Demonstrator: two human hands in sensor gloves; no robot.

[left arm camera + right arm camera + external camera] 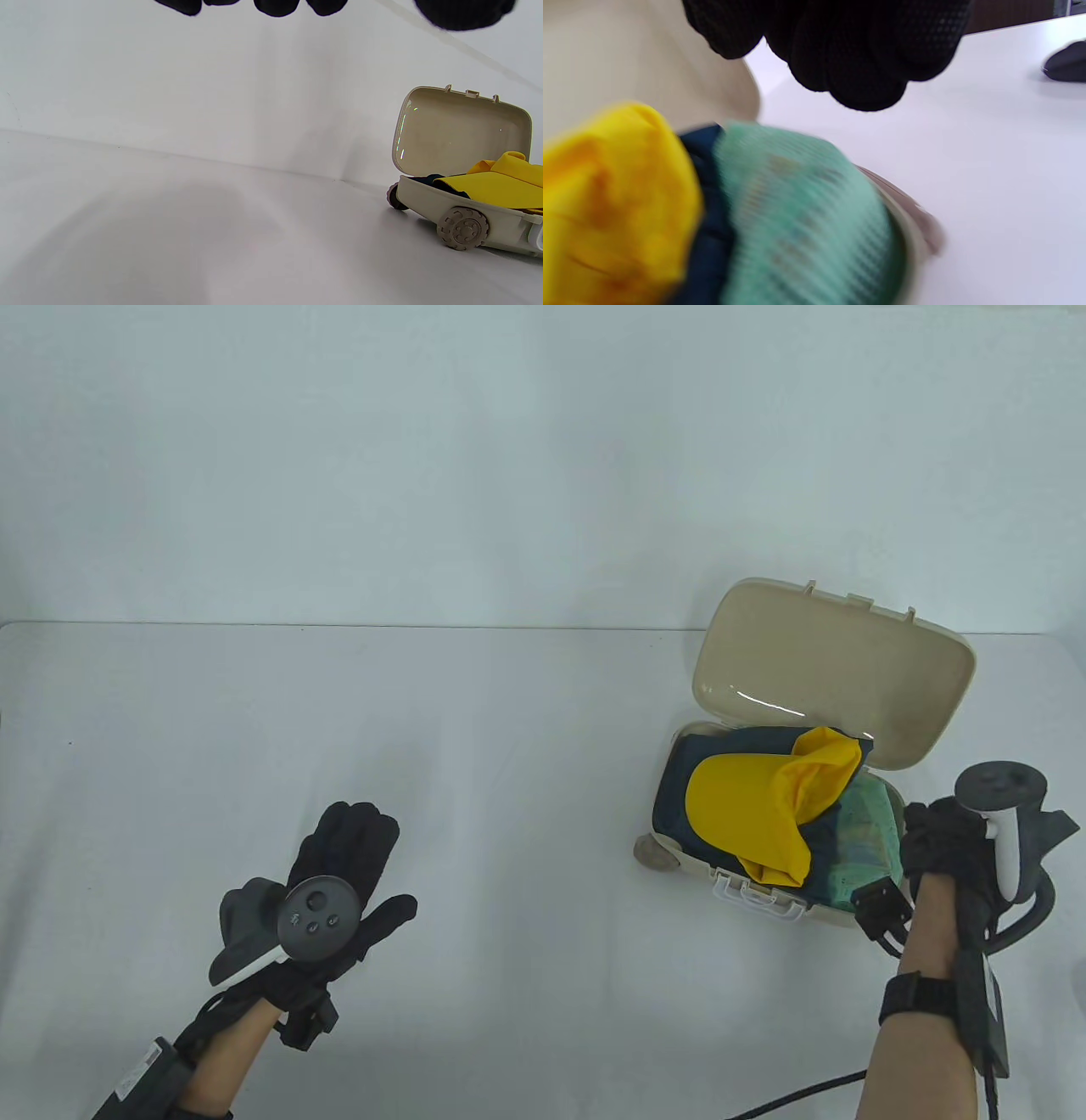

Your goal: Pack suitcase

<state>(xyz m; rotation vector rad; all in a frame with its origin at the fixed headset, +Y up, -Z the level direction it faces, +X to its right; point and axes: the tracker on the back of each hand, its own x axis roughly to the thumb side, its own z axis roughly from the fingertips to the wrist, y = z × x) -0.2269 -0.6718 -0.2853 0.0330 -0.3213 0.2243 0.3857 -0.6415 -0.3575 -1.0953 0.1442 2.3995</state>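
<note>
A small beige toy suitcase (670,831) lies open at the table's right, its lid (831,670) raised. Inside lie a dark blue garment (679,797), a yellow cloth (764,806) on top, and a green mesh pouch (865,831) at the right. The suitcase also shows in the left wrist view (462,212). My left hand (344,848) is spread flat, palm down, over the bare table, far left of the suitcase, holding nothing. My right hand (942,840) is beside the suitcase's right edge, fingers curled (857,55) above the pouch (806,212); it holds nothing visible.
The white table (339,712) meets a white wall behind. A dark object (1067,65) lies on the table at the far right in the right wrist view. A black cable (797,1099) trails from the right arm.
</note>
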